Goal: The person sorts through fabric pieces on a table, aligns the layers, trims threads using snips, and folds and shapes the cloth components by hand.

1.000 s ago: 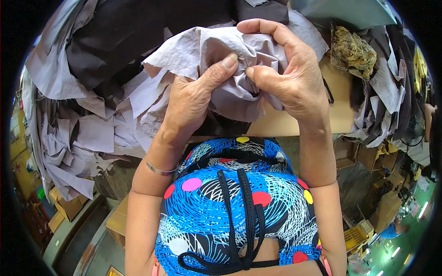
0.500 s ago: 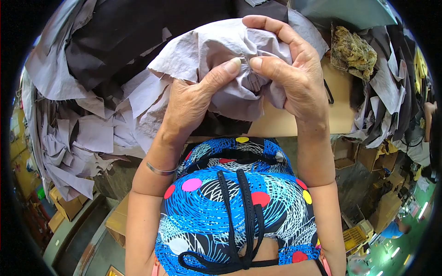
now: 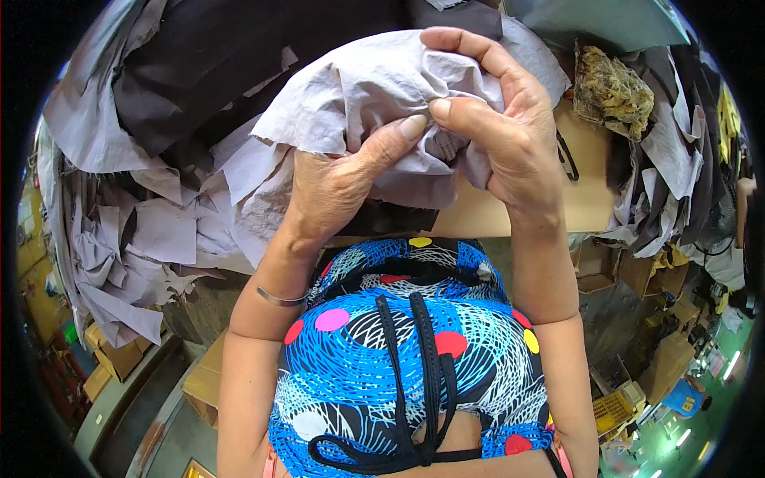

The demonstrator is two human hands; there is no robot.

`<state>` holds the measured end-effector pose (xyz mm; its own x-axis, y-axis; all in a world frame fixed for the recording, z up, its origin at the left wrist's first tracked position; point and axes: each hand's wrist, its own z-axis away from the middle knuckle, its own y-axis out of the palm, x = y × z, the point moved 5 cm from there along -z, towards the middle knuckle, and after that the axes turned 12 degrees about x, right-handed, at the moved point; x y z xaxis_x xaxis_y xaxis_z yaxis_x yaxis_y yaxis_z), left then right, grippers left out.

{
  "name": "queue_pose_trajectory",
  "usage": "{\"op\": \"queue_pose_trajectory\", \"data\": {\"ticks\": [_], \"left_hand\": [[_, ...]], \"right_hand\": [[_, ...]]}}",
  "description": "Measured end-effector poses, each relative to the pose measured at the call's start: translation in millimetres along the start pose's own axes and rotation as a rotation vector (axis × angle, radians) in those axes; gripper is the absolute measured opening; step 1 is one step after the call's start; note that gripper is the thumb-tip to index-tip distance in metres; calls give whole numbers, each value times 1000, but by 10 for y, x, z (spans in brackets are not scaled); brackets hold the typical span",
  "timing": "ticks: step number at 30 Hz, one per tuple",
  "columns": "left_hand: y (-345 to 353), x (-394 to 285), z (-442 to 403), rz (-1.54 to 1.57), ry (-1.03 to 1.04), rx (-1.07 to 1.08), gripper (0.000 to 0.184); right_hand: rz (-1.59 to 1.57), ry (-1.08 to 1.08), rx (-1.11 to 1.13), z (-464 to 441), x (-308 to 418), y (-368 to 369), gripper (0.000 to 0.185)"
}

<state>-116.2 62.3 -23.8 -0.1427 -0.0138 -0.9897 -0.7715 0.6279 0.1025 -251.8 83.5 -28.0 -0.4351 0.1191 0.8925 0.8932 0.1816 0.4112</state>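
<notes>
A crumpled pale grey-lilac piece of fabric (image 3: 374, 76) is bunched between my two hands above the table. My left hand (image 3: 343, 179) grips it from the lower left, thumb pressed on top and fingers hidden underneath. My right hand (image 3: 510, 131) holds its right side, with the thumb tip pinching the folds beside my left thumb and the index finger along the far edge. The cloth's lower part hangs toward me in shadow.
Loose grey fabric pieces (image 3: 163, 231) pile up at the left. Dark cloth (image 3: 215, 72) lies behind my hands. A tangled yellowish clump (image 3: 613, 92) and a small black tool (image 3: 567, 157) are on the tan tabletop (image 3: 586, 191). Cardboard boxes (image 3: 669, 362) stand below right.
My left thumb has shifted slightly right and down, closer under my right thumb. The cloth's folds have moved a little, and more of its pale upper surface lies smooth.
</notes>
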Motion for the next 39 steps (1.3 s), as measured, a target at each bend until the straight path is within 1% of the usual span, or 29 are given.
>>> {"op": "queue_pose_trajectory", "data": {"ticks": [4,8,10,13,14,16,17,19,22,28,32,34,37,39], "left_hand": [[-18,-10,-3,6,-59,11,26],[3,6,35,-25,-63,-6,28],[9,28,47,30,-35,-18,29],[19,28,26,41,20,-39,29],[19,23,19,33,40,-48,29],[30,25,22,49,38,-66,29],[33,25,22,57,38,-74,29],[24,10,-11,-8,61,-69,29],[-3,-15,-36,-86,68,-60,27],[-4,-50,-29,-194,85,-67,23],[-21,-55,-11,-255,115,-69,23],[-30,-30,-7,-245,96,-75,23],[-40,-1,8,-232,70,-97,22],[-47,19,16,-230,64,-108,21]], "right_hand": [[16,-7,-25,-27,34,39,44],[-204,37,-29,-18,-63,-4,44],[-288,54,-48,-7,-88,0,43],[-277,42,-40,-5,-107,-7,42],[-230,51,-48,-4,-105,-23,41],[-136,66,-62,2,-94,-56,41],[-148,49,-67,-2,-88,-40,41],[-172,13,-77,-9,-77,25,41],[-36,-2,-127,6,-12,59,39],[167,-32,-135,13,38,65,37],[104,-18,-138,18,13,57,37],[63,-4,-148,17,0,63,37],[108,-11,-139,22,12,57,37],[75,1,-139,24,-4,31,37]]}}
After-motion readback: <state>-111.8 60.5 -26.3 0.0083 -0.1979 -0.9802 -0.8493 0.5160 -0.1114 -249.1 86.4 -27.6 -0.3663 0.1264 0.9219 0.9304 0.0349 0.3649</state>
